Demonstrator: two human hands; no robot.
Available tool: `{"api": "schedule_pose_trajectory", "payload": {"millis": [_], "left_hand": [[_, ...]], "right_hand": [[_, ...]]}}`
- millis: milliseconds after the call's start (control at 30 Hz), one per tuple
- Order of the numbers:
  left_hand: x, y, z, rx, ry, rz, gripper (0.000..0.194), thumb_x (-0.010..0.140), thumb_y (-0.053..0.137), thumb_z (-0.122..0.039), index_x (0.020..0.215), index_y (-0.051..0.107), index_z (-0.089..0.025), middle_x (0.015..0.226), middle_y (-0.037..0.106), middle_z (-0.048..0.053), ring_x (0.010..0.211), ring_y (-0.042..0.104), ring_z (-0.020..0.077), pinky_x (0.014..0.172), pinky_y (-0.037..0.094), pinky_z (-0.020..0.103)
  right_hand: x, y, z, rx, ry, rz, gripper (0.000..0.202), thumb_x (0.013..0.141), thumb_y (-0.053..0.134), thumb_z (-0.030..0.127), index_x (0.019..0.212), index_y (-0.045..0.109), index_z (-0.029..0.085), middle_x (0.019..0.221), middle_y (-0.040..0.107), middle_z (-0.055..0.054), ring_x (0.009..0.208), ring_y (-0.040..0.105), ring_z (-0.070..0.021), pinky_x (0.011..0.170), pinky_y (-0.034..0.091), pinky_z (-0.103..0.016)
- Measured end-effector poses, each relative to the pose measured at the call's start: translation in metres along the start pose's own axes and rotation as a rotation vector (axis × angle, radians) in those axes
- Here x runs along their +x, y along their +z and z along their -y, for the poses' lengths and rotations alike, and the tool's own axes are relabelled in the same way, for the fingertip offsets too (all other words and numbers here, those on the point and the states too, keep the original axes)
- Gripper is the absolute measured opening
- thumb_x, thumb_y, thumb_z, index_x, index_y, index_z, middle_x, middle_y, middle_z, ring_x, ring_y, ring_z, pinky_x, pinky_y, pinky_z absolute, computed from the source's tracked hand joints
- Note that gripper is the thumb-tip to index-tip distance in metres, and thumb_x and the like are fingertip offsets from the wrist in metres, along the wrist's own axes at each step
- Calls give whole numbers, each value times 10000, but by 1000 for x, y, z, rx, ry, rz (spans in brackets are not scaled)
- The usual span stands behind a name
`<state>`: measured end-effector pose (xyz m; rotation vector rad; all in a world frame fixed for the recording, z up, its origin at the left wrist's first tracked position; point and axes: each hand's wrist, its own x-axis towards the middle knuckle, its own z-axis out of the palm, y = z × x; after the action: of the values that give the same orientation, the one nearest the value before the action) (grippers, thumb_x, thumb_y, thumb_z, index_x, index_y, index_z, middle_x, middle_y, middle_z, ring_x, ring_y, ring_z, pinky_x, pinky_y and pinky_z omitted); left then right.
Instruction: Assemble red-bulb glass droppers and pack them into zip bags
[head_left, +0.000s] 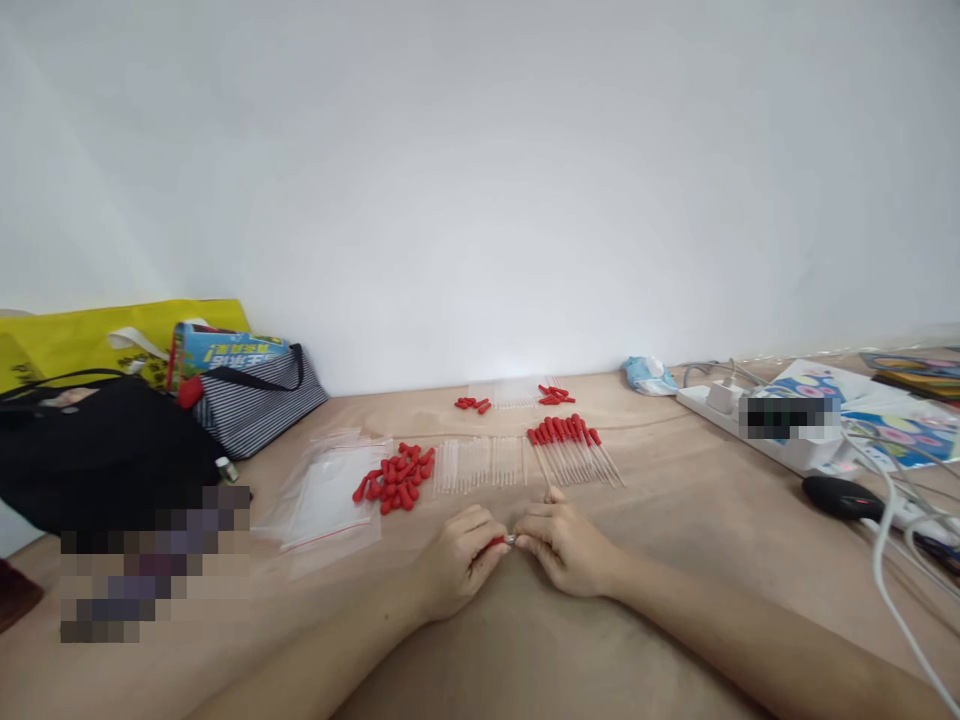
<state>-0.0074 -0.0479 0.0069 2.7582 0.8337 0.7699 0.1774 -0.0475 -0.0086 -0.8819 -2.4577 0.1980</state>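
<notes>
Between the fingers of my left hand [463,562] is a red rubber bulb [495,542], partly hidden by the fingertips. My right hand [568,545] pinches a thin clear glass tube [511,540], and its end meets the mouth of the bulb. Most of the tube is hidden by my right fingers. Beyond my hands lie a pile of red bulbs [396,478], a row of bare glass tubes [480,465] and a fanned row of tubes with red bulbs on their ends [574,445].
Clear plastic bags [330,495] lie left of the red pile. Smaller red bulbs [556,394] and tubes are near the wall. Dark and striped bags [259,400] stand at the left. A blue mask [649,375], power strip [720,415] and white cables [885,560] are on the right.
</notes>
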Motion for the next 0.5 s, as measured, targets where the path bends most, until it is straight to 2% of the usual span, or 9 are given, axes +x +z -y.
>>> {"api": "schedule_pose_trajectory", "payload": {"millis": [167,333,500], "left_hand": [[0,-4,3,-77,-153,0,219,855,388,-222,814,588,-145,713,567,37,680,517,149,626,406,246],[-2,-9,7,-101,-269,10,175,798,501,-260,925,590,-178,732,592,9,639,531,133,605,412,234],[-1,-8,4,-139,-229,-13,201,788,521,-269,956,588,-181,804,616,28,696,551,140,628,424,235]], "right_hand": [[-1,-7,-6,11,13,-19,186,869,364,236,904,538,185,800,614,-22,735,525,-128,683,250,-272],[-6,-13,-15,-30,70,-36,212,873,359,250,839,556,179,748,601,-23,687,514,-129,674,256,-279],[-5,-9,-12,-25,71,-56,230,878,340,229,823,557,173,737,596,-22,671,503,-125,676,263,-280]]}}
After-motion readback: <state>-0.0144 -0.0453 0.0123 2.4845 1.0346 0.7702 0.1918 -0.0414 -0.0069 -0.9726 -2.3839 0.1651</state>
